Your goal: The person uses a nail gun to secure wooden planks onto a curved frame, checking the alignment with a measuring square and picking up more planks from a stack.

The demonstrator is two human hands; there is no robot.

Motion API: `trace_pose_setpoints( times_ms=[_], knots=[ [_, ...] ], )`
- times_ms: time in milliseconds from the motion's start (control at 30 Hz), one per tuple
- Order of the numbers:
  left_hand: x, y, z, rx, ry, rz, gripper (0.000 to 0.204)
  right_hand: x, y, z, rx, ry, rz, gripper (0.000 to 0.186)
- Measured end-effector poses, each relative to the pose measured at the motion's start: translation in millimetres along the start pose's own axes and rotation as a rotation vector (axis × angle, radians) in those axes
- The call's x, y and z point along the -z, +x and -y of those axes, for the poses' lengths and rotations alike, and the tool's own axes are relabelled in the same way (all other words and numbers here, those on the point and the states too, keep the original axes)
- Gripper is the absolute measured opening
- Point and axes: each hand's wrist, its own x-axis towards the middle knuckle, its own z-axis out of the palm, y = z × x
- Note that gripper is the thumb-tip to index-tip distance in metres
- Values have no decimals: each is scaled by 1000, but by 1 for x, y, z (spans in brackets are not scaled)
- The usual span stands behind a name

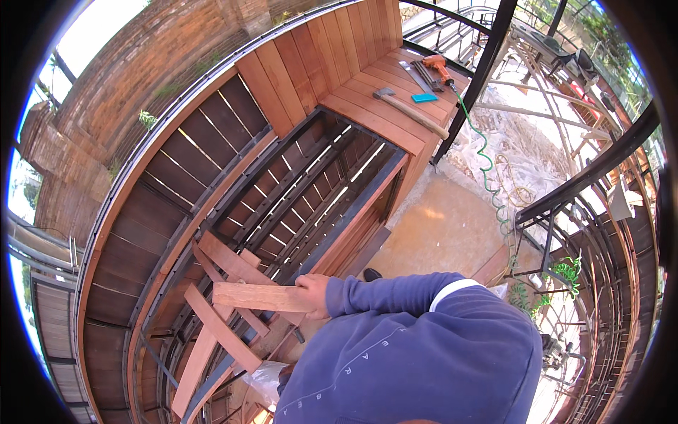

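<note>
My right hand (314,297), at the end of a navy sleeve, has its fingers wrapped round the near end of a short wooden board (258,295). The board lies across other loose reddish planks (215,321), which rest at angles over the dark steel frame (346,222) of the curved wooden bench. My left hand is not visible.
Finished decking (395,116) at the back holds a hammer (413,114), an orange-and-black nail gun (436,66), a teal rectangular item (424,98) and metal tools. A green coiled hose (484,155) hangs down past white plastic sheeting and a plywood panel (427,222). Black steel posts stand rightward.
</note>
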Motion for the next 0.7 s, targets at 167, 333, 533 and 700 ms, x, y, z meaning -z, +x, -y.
trace_pose_setpoints(
  times_ms=[167,333,533,700],
  knots=[
    [-46,16,-27,-13,-219,77,27,57,-33,-34,83,-2,-204,77],
    [-63,27,-11,-100,-160,40,33,154,-58,-87,-101,-174,-537,71],
    [-72,-13,28,22,18,-95,38,263,-80,-213,-643,-518,-642,63],
    [-81,-32,43,40,172,-10,38,294,-78,-267,-766,-636,-535,52]
  ],
)
